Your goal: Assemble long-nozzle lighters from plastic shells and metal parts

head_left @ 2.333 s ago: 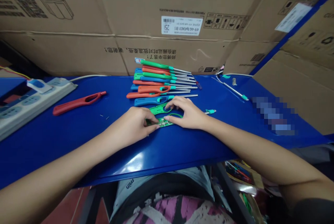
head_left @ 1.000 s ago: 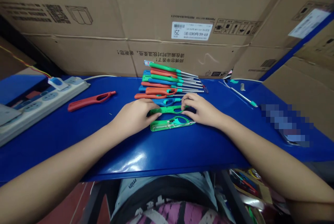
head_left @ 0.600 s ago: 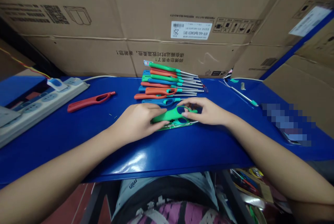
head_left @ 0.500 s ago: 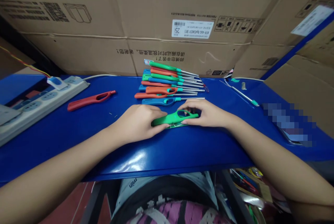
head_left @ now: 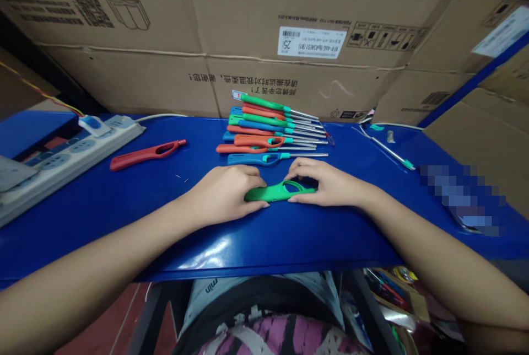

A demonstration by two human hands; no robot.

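Note:
A green lighter casing point(head_left: 273, 193) with an oval trigger opening lies level just over the blue tabletop, held at both ends. My left hand point(head_left: 229, 192) is closed on its broad end, thumb along the near side. My right hand point(head_left: 320, 183) pinches the narrow end beside the opening. No metal rod shows on this casing; its tip is partly hidden by the right fingers. Just behind the hands lies a pile of long-necked lighters point(head_left: 264, 129) in green, orange and blue, their metal rods pointing right. Nearest is a blue lighter point(head_left: 252, 159).
A red lighter casing point(head_left: 144, 156) lies at left, near a white power strip point(head_left: 70, 165). Small pins point(head_left: 185, 180) rest beside my left wrist. At right are a metal rod point(head_left: 392, 152) with wires and a blurred phone-like object point(head_left: 458, 195). Cardboard point(head_left: 231, 76) stands behind.
The green casing's upper part has come down and now sits closed; the gap and inner parts seen along its near edge are gone. Both hands keep their hold. The view has shifted slightly.

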